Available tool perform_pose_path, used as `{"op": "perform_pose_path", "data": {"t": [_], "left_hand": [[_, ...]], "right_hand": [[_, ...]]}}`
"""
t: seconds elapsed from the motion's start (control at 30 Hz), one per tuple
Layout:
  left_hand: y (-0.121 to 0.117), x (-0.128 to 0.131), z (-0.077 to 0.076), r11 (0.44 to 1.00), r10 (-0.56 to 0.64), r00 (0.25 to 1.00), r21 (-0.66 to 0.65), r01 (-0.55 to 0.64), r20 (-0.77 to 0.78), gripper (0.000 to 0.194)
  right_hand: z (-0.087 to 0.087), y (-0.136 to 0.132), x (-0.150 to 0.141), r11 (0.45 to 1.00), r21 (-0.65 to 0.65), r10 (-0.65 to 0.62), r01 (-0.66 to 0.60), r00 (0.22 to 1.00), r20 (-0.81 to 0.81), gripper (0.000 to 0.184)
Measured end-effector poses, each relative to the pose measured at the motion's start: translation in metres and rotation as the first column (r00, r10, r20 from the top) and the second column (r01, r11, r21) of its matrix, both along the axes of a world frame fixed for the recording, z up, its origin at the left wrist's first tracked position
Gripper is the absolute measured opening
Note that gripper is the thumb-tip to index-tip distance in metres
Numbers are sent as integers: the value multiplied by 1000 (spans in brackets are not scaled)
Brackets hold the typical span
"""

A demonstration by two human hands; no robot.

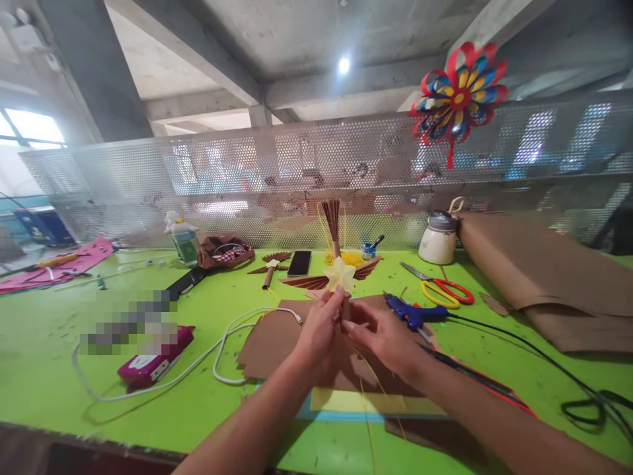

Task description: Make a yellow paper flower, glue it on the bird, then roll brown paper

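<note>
Room: concrete ceiling [316,39] with heavy beams and one bright lamp [343,65]; perforated metal screen [119,191] across the far side. Green tabletop [44,376], flat, specked with marks and scraps. Brown paper bundle [548,277], folded over, far right. Brown sheet [270,336], lying under the hands; a yellow strip [356,400] on its near part.

Hanging decoration, petalled [461,99], red, blue and yellow, in front of the screen at upper right.

Hands, two, bare, at centre. Left hand [320,321]: partly curled, thumb raised against the stem just below the star, fingers closed on the piece. Right hand [380,332]: partly curled, thumb tip and fingers pinching the stem lower down.

Paper ornament, one [340,275], held between the two hands, above the sheet: long axis close to upright, fringed end up, tube end down; pale star at the middle, pleated wings out to both sides. Both hands touch it, neither nearer; left grip higher, right lower.

Magenta power strip [153,363], left, beside a white cable [217,356]. Glue gun, blue [418,314], just beyond the right hand. Scissors, red and yellow handles [448,291], beyond the gun. Phone, dark [299,263], past the ornament's left wing. Second winged piece [271,265], left of the phone. Yellow threads [378,379], hanging below the hands.
</note>
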State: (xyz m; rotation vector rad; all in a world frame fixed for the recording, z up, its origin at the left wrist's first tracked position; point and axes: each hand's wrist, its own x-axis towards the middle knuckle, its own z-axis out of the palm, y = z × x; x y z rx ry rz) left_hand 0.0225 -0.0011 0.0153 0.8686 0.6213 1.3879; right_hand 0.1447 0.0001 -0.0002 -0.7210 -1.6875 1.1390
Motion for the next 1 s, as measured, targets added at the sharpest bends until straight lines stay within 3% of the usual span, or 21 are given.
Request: {"op": "perform_pose_path", "data": {"t": [0.2,0.4,0.73,0.87,1.0], "left_hand": [[-5,2,0,999,-41,999,-30,41,20,21],[-7,-1,3,991,-63,992,-106,75,109,20],[-7,-8,4,988,-109,991,-98,117,84,17],[-5,-8,4,986,-145,985,-67,151,89,15],[-5,-8,5,982,-177,982,-60,181,58,16]], "right_hand": [[-8,-5,-9,989,-115,82,-96,989,-125,28],[-4,-7,-10,943,-226,181,-246,945,-271,32],[-12,-2,-4,918,-305,189,-253,956,-226,30],[-6,-4,-1,943,-247,193,-224,970,-145,30],[1,-7,2,930,-298,186,-217,974,-129,34]]}}
